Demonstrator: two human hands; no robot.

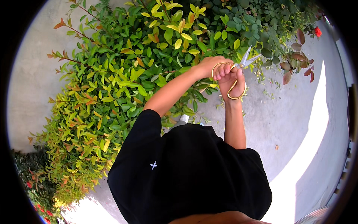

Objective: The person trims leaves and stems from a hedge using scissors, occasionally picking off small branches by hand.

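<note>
In my right hand (227,86) is a pair of scissors (241,65) with gold loop handles and silver blades. The thumb lies along the lower loop, and the blades stand apart, pointing up and to the right near the leaf tips. My left hand (212,66) closes at the upper loop, pressed up against my right hand. Its fingertips are partly hidden there. Both hands are at the right edge of a leafy green and yellow bush (123,71).
Reddish-leaved stems (298,56) hang to the right of the blades, with a red flower (317,31) beyond. Leaf bits lie scattered on grey paving (261,112). A bright sunlit strip (298,160) crosses the ground at right. My shoe (184,118) shows beside the bush.
</note>
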